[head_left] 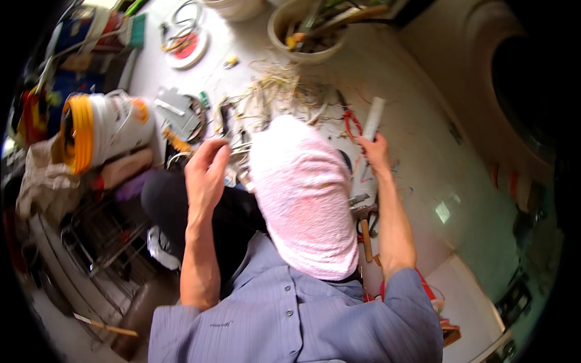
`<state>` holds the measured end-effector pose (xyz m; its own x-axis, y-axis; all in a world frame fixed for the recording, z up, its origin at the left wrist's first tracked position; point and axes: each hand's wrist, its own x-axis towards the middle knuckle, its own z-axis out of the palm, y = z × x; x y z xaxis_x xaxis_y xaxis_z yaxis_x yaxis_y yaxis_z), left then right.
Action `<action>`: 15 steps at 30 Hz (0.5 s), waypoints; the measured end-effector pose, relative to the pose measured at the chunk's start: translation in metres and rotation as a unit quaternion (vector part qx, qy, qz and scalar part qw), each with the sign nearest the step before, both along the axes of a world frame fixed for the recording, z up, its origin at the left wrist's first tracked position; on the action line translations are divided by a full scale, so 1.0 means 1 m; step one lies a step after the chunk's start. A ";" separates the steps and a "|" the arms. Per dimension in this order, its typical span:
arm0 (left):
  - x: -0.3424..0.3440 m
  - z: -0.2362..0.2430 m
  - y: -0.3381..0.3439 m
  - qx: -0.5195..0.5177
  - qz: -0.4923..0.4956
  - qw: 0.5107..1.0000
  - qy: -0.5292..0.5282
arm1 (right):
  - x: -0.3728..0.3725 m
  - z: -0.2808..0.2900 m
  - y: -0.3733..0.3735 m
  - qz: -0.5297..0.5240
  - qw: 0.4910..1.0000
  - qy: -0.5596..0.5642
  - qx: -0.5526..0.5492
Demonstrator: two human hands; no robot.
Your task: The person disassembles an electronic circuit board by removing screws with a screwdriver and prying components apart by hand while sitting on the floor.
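The right hand [376, 152] is touching a white strip [375, 114], with red-handled pliers [350, 123] lying just beside; whether its fingers are pinching either cannot be told. The left hand [206, 171] is holding its fingers curled, contents unclear. Beyond and between both grips, loose wires [279, 88] are lying tangled; handling appears under way, with gathering apparently left undone.

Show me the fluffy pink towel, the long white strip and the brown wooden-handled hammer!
Fluffy pink towel [305, 199]: head view, middle of the cloth.
Long white strip [374, 117]: head view, on its white face.
Brown wooden-handled hammer [366, 240]: head view, on the handle.
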<state>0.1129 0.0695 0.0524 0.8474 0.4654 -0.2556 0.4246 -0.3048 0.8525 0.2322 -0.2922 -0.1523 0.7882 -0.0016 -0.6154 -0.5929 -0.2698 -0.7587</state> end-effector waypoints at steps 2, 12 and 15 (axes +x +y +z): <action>-0.002 -0.008 0.013 -0.071 -0.006 0.997 -0.004 | 0.001 0.014 -0.014 0.012 0.999 -0.038 0.005; -0.024 -0.017 0.006 -0.404 -0.010 0.913 0.052 | -0.004 0.161 0.007 0.039 0.978 -0.189 0.084; -0.020 -0.028 -0.009 -0.377 -0.051 0.924 0.046 | -0.023 0.203 0.024 0.052 0.975 -0.210 0.058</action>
<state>0.0934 0.0609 0.0248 0.8356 0.0444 -0.5476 0.5076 0.3189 0.8004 0.2094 -0.2683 0.0509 0.9630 0.1422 -0.2289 -0.1965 -0.2108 -0.9576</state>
